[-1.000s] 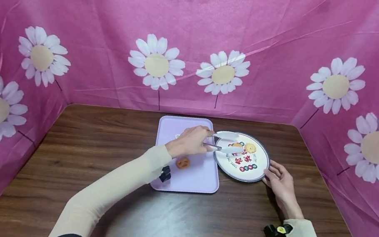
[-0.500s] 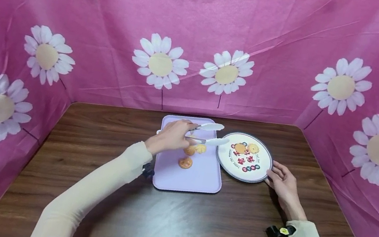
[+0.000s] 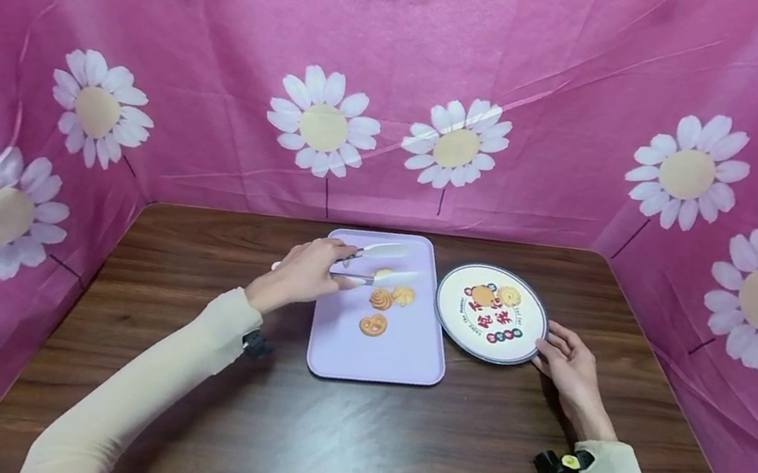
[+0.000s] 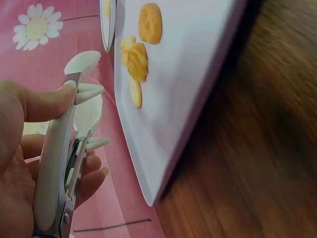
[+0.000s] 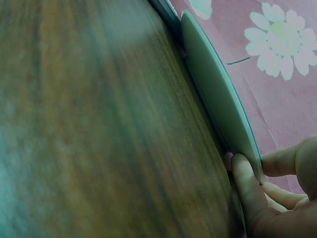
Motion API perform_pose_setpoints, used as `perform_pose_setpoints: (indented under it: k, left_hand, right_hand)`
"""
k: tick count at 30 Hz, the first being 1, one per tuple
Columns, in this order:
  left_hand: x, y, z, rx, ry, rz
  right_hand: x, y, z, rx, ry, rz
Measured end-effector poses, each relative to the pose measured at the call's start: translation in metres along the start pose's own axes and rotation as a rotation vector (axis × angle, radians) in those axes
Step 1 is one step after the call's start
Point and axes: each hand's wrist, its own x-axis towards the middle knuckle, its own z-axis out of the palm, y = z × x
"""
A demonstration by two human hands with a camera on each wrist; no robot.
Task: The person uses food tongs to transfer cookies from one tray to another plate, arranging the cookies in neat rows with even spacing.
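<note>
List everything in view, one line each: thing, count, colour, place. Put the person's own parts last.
Tray: one, lilac, middle of the table.
Cookies on tray: four, golden, far half of the tray.
Plate: one, white with dark rim and red print, right of the tray.
Cookies on plate: two, golden, far edge of the plate.
Tongs: one pair, white tips, over the tray.
Table: one, dark wood.
Backdrop: pink cloth, white daisies.
Left hand: grips the tongs.
Right hand: holds the plate's rim.
</note>
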Motion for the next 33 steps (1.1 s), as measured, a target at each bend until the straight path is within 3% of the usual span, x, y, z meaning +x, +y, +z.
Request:
perform_pose_setpoints:
  k: [18, 33]
  left_hand:
    - [-0.034, -0.02, -0.002, 0.019, -0.028, -0.002]
    - [-0.05, -0.016, 0.001, 0.015, -0.061, 0.001]
  right_hand:
    - [0.002, 0.004, -0.003, -0.02, -0.009, -0.033]
    - [0.0, 0.002, -0.002, 0.006, -0.005, -0.043]
